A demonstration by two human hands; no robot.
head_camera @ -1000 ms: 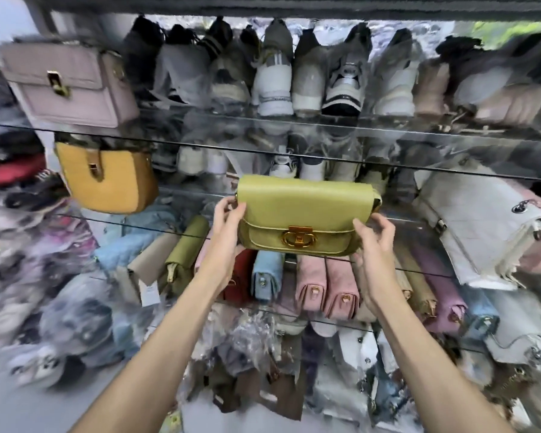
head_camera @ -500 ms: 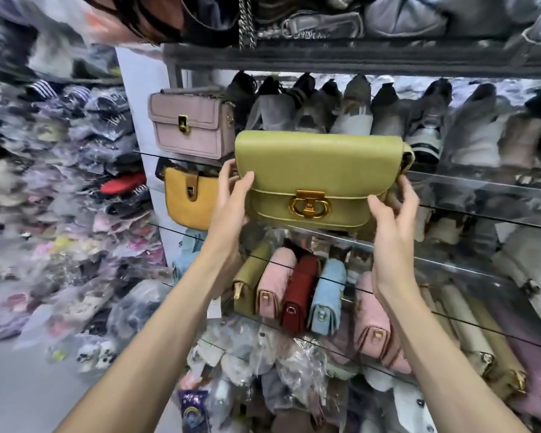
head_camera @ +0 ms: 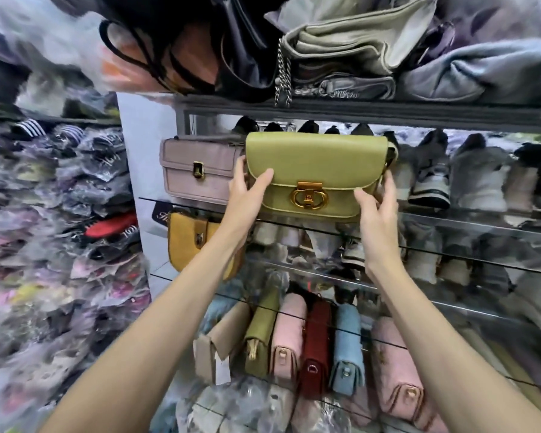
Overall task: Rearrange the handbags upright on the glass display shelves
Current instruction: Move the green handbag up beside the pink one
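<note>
Here, both hands are holding an olive-green handbag (head_camera: 316, 170) upright at the front of the top glass shelf (head_camera: 469, 218), its gold clasp (head_camera: 308, 196) facing outward. The left hand (head_camera: 247, 195) is gripping the bag's left end, with the thumb lying across the flap and the fingers curling behind the edge. The right hand (head_camera: 377, 207) is clasping the lower right corner, its fingers wrapping round the bag's right side. The bag's base is sitting at, or just above, the shelf's front edge; which of the two cannot be told.

Just beside it on the left, a mauve handbag (head_camera: 200, 173) is standing upright on the same shelf, touching or nearly touching the green one. To the right, a row of sneakers (head_camera: 469, 179) is filling the remainder of that shelf.

One shelf down, a mustard handbag (head_camera: 194, 242) is standing at the left end, with more blurred footwear to its right. Lower still, a glass shelf is carrying a tight row of bags standing on end: a beige bag (head_camera: 219, 342), an olive bag (head_camera: 260, 335), a pink bag (head_camera: 286, 339), a red bag (head_camera: 316, 345), a blue bag (head_camera: 347, 348) and another pink bag (head_camera: 394, 370).

Above the dark frame, a top ledge is holding a heap of slumped soft bags (head_camera: 356, 48), one with a chain strap (head_camera: 283, 76) hanging over the edge. At far left, plastic-wrapped goods (head_camera: 50, 214) are stacking up in blurred piles.
</note>
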